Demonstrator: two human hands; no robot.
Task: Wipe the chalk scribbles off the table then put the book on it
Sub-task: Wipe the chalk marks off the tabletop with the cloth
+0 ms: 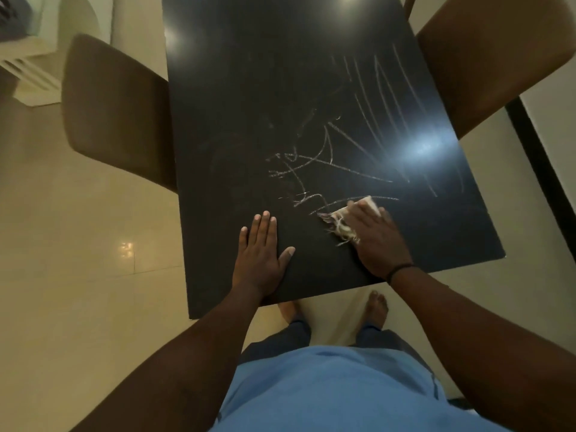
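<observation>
Pressing a pale frayed cloth point(343, 221) against the black table point(249, 104), the right hand point(375, 241) lay near the table's near right corner, its fingers curled over the rag and holding it down on the lowest strokes of the chalk scribbles point(352, 151). Loose threads of the cloth stuck out from under the thumb side. The left hand point(260, 260) rested flat just beside it at the near edge, fingers straight and together, thumb spread, grasping nothing. White chalk lines crossed the middle of the tabletop and ran in long strokes toward the right edge; the part toward the left edge showed only faint smears. A brown chair point(115, 110) stood tucked against the left edge and another chair point(492, 57) against the far right corner. Bare feet point(377, 307) stood on the cream tiled floor point(78, 244) under the near edge. No book showed anywhere in view.
</observation>
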